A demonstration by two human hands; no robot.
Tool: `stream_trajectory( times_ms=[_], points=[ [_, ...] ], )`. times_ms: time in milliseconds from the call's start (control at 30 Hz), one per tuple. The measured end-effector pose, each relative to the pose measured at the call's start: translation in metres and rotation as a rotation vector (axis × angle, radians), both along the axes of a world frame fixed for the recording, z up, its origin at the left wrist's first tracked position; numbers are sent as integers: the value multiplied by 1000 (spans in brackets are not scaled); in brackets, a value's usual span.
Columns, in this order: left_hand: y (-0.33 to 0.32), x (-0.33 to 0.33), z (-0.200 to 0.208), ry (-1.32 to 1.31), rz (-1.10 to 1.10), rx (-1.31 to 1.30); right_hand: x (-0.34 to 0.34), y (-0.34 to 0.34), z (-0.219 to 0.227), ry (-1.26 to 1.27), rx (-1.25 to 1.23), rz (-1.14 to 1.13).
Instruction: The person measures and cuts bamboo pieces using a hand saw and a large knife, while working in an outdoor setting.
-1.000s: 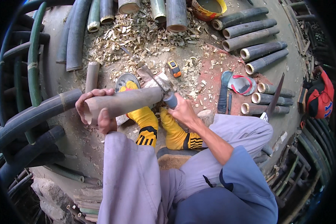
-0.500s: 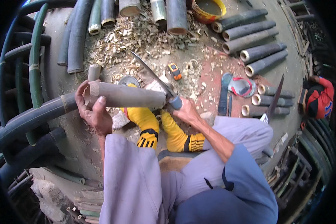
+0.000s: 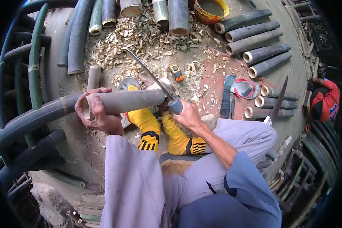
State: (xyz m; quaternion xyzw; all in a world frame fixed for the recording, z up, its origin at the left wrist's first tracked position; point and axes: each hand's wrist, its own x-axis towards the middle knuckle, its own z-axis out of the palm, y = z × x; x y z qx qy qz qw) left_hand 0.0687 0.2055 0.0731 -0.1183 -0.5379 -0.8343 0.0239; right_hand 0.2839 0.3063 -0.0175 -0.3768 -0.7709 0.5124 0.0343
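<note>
A pale grey bamboo tube [image 3: 135, 101] lies across the space above my feet. My left hand [image 3: 104, 118] is wrapped round its open left end, the thumb lying on top near the rim. In my right hand [image 3: 190, 118] is the blue-grey handle of a machete [image 3: 146, 71], its long dark blade slanting up to the left. The base of the blade is at the tube's right end; I cannot tell whether it is cutting in. Beneath the tube are my yellow-socked feet [image 3: 145, 123].
Pale wood chips [image 3: 140, 41] litter the ground ahead. Cut bamboo tubes [image 3: 269, 59] lie in rows at the right and far side. A tape measure [image 3: 176, 73], a sandal [image 3: 245, 88], a saw [image 3: 279, 100] and a yellow bucket [image 3: 211, 19] are around. Someone in red [image 3: 326, 100] is far right.
My left hand has turned the tube, so its left end sits lower and its right end higher. The machete has shifted slightly left, still in my right hand.
</note>
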Motion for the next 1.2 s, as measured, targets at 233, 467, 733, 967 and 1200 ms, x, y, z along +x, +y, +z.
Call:
stream_trajectory(
  times_ms=[233,467,733,967,1200],
  points=[
    [-19,0,-7,-59,-78,0,-11,-6,71,360,85,-162],
    [-26,-13,-15,24,-179,58,2,2,-3,-90,-80,56],
    [-29,-10,-16,120,-208,-136,14,-12,-7,139,-48,-72],
    [-11,-19,6,-257,-60,19,11,2,12,-6,-3,-10],
    [-11,-13,-4,-224,119,-89,-10,-9,69,503,222,-180]
  ],
)
